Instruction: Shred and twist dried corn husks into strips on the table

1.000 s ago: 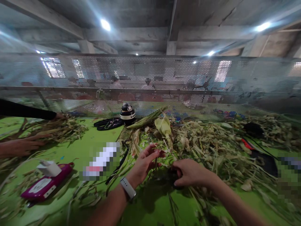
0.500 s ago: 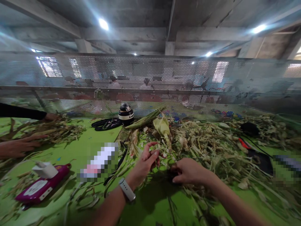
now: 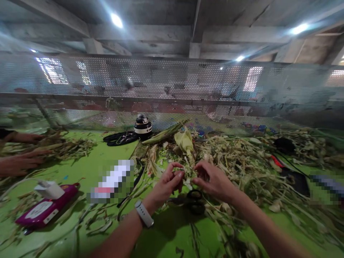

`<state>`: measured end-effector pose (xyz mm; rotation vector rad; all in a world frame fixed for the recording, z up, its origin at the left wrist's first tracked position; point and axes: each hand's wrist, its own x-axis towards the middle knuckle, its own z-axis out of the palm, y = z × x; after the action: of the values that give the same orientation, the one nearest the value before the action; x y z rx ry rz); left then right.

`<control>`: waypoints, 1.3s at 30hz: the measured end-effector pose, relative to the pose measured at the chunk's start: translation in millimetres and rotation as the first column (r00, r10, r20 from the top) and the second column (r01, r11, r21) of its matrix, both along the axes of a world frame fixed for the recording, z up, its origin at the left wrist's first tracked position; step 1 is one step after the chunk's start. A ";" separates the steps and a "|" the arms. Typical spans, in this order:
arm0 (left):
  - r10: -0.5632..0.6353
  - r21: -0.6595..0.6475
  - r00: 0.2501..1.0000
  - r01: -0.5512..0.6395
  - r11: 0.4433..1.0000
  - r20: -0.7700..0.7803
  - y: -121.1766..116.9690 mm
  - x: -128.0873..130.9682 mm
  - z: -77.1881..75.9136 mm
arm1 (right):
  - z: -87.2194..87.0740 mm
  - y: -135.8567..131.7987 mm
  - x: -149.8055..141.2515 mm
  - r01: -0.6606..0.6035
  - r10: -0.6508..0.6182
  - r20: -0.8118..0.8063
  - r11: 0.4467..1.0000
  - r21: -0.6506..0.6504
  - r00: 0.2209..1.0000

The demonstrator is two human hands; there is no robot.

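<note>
My left hand [image 3: 172, 181], with a pale watch band on its wrist, has its thumb and fingers pinched together at small whitish-green plant bits [image 3: 187, 172]. What exactly lies between the fingertips is too small to make out. Facing it, my right hand [image 3: 215, 181] has curved fingers, with a gap between thumb and forefinger and nothing visible held. Dark-handled scissors [image 3: 195, 204] lie just below both hands on the green tabletop [image 3: 163, 233]. Beyond the fingers sits a folded pale yellow-green husk [image 3: 185, 142], and a long green husk [image 3: 166, 134] lies behind it.
Dry plant strips [image 3: 242, 161] heap up on the right beside a dark pouch [image 3: 295, 181]. A black jar [image 3: 143, 126] stands near a perforated metal screen [image 3: 161, 79]. Left are a purple power strip [image 3: 48, 208] with a white charger [image 3: 49, 189], a blurred-out phone-like object [image 3: 113, 181] and another person's hands [image 3: 20, 161].
My right hand has moved up and away from the scissors, towards my left hand, leaving the scissors in plain view on the table. The other person's hands have shifted slightly left.
</note>
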<state>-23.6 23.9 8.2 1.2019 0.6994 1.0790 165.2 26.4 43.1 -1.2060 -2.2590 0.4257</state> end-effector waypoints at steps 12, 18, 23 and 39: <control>-0.195 -0.017 0.981 0.195 0.981 0.002 -4.5 -4.3 2.0 | -1.0 -8.5 -3.6 -0.228 0.230 0.087 0.973 -0.031 0.969; -0.171 -0.017 0.985 0.172 0.985 0.013 -0.1 -6.1 1.0 | -6.5 -6.4 -5.7 -0.189 0.177 -0.093 0.972 -0.137 0.980; -0.157 -0.035 0.987 0.156 0.987 -0.018 3.6 -6.3 -0.1 | -10.8 -0.3 -5.3 -0.026 0.018 -0.132 0.998 -0.060 0.991; -0.165 -0.025 0.973 0.163 0.986 -0.162 10.7 -4.2 -6.0 | -17.0 6.1 -11.8 -0.006 -0.205 -0.645 0.951 -0.309 0.736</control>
<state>-27.8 34.6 2.3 1.3250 0.7170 0.8449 153.3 32.5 26.1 -1.0678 -1.5217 1.0056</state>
